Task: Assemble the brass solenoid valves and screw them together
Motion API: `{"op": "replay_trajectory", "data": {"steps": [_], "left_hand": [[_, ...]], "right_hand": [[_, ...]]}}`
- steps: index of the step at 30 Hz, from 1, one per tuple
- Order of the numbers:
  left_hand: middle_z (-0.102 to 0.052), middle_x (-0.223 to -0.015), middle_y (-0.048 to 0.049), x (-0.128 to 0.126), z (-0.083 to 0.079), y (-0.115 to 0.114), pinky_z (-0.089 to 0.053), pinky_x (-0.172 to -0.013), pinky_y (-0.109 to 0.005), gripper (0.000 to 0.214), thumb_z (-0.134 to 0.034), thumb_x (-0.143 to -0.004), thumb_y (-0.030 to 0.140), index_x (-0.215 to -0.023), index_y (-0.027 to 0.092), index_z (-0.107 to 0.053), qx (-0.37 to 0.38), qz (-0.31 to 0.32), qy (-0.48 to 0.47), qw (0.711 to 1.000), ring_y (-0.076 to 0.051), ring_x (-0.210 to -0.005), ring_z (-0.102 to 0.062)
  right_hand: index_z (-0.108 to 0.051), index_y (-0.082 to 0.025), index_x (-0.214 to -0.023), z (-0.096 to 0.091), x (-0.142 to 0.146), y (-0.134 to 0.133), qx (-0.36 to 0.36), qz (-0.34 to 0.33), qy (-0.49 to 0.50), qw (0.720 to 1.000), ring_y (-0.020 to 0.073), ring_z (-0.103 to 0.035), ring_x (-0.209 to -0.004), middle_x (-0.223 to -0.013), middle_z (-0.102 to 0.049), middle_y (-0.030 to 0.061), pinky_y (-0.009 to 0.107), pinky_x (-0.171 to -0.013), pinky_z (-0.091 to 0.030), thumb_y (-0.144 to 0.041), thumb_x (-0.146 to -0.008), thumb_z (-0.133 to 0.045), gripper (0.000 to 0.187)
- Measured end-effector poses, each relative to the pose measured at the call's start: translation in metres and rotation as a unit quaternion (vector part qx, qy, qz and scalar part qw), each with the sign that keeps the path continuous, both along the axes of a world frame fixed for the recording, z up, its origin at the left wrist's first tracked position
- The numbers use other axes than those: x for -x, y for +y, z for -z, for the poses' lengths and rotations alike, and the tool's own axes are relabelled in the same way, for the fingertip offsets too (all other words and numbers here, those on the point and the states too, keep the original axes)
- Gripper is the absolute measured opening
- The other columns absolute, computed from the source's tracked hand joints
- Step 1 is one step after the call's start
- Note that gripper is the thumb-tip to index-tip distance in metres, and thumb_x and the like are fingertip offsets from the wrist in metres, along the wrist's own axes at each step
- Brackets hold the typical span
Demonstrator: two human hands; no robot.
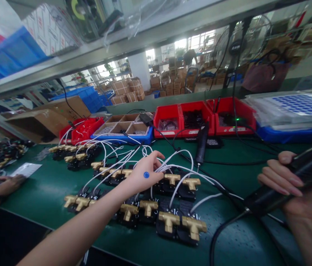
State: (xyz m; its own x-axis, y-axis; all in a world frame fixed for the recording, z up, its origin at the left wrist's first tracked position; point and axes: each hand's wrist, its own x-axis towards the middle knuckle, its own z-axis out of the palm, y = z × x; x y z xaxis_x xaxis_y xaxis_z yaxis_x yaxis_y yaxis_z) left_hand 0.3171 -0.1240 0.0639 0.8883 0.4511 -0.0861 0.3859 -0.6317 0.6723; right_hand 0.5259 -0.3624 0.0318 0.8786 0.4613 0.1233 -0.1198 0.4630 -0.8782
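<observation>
My left hand [146, 173] reaches out over rows of black valve bodies with brass tee fittings [169, 220] on the green mat [47, 184]. Its fingers curl into a bundle of white wires [172, 164] running from the valves. A blue dot marks the back of this hand. My right hand [281, 177] is at the right edge, fingers wrapped round a black electric screwdriver [291, 186] whose cable [222, 229] trails toward me.
A second black screwdriver [201, 142] hangs near three red bins [172, 112]. A compartment tray [122, 127] sits on a blue bin. Another person's hand [4, 184] rests at far left. A blue tray [291, 131] stands at right; a metal shelf overhead.
</observation>
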Motion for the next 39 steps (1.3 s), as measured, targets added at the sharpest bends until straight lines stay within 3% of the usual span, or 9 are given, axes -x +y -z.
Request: {"op": "replay_trajectory", "data": {"steps": [3,10,14,18,23,28,35,39], "left_hand": [[-0.06,-0.073,0.0044,-0.013,0.004,0.002,-0.041,-0.056,-0.023,0.053,-0.061,-0.064,0.013,-0.115,0.018,-0.048,0.111,-0.018,0.008,0.994,-0.014,-0.064,-0.057],[-0.051,-0.065,0.0061,-0.026,0.001,0.004,-0.041,-0.052,-0.02,0.026,-0.051,-0.07,0.009,-0.095,0.016,-0.045,0.142,-0.073,-0.014,0.987,-0.008,-0.054,-0.052],[-0.058,-0.073,0.0026,-0.02,-0.004,0.003,-0.041,-0.053,-0.023,0.031,-0.062,-0.069,0.021,-0.098,0.018,-0.051,0.088,-0.03,0.007,0.996,-0.013,-0.061,-0.056],[-0.058,-0.072,0.0007,-0.026,-0.005,-0.002,-0.04,-0.061,-0.027,0.028,-0.063,-0.063,0.015,-0.091,0.018,-0.06,0.003,0.007,0.024,1.0,-0.019,-0.072,-0.056],[-0.056,-0.065,0.0038,-0.039,0.002,-0.004,-0.037,-0.051,-0.022,0.026,-0.064,-0.062,0.008,-0.085,0.017,-0.056,0.045,0.001,0.043,0.998,-0.015,-0.058,-0.056],[-0.055,-0.071,0.0046,-0.032,0.007,-0.004,-0.045,-0.056,-0.018,0.021,-0.051,-0.076,0.005,-0.086,0.019,-0.039,0.101,-0.035,-0.003,0.994,-0.012,-0.062,-0.066],[-0.051,-0.071,0.0044,-0.038,0.011,-0.003,-0.04,-0.061,-0.025,0.025,-0.068,-0.064,0.017,-0.077,0.02,-0.046,0.012,-0.016,-0.014,1.0,-0.017,-0.072,-0.056],[-0.048,-0.064,0.0055,-0.053,0.016,-0.003,-0.036,-0.056,-0.026,0.03,-0.065,-0.057,0.005,-0.076,0.02,-0.046,0.009,-0.005,-0.001,1.0,-0.015,-0.061,-0.049]], "right_hand": [[-0.041,-0.019,-0.062,0.0,0.001,0.001,0.006,-0.002,0.014,1.0,0.0068,-0.01,-0.027,-0.041,-0.016,-0.0073,0.025,-0.027,0.0,-0.096,-0.041,-0.059,0.082],[-0.037,-0.02,-0.064,-0.003,0.003,0.003,0.027,0.004,0.013,1.0,0.0073,-0.007,-0.028,-0.04,-0.015,-0.0083,0.027,-0.027,-0.001,-0.098,-0.038,-0.057,0.085],[-0.034,-0.02,-0.067,0.0,0.003,0.003,0.032,0.006,0.008,0.999,0.0069,-0.008,-0.03,-0.043,-0.015,-0.0087,0.027,-0.027,-0.002,-0.1,-0.037,-0.054,0.087],[-0.034,-0.02,-0.065,0.004,0.001,0.004,0.036,-0.002,-0.003,0.999,0.0072,-0.01,-0.03,-0.043,-0.016,-0.008,0.026,-0.027,-0.007,-0.1,-0.039,-0.054,0.086],[-0.037,-0.019,-0.061,0.004,0.002,0.007,0.029,-0.013,0.012,0.999,0.0072,-0.011,-0.029,-0.041,-0.017,-0.0069,0.026,-0.027,-0.007,-0.1,-0.035,-0.055,0.087],[-0.038,-0.018,-0.063,0.007,-0.002,0.006,0.011,-0.01,0.029,0.999,0.0067,-0.012,-0.029,-0.041,-0.017,-0.0074,0.025,-0.027,-0.007,-0.097,-0.033,-0.059,0.087],[-0.038,-0.018,-0.064,0.011,-0.002,0.01,0.024,-0.003,0.047,0.999,0.0065,-0.014,-0.03,-0.042,-0.019,-0.0071,0.024,-0.028,-0.01,-0.097,-0.03,-0.059,0.089],[-0.04,-0.017,-0.062,0.011,-0.001,0.014,0.029,-0.01,0.068,0.997,0.0066,-0.015,-0.029,-0.042,-0.018,-0.0069,0.025,-0.028,-0.011,-0.098,-0.026,-0.058,0.09]]}}
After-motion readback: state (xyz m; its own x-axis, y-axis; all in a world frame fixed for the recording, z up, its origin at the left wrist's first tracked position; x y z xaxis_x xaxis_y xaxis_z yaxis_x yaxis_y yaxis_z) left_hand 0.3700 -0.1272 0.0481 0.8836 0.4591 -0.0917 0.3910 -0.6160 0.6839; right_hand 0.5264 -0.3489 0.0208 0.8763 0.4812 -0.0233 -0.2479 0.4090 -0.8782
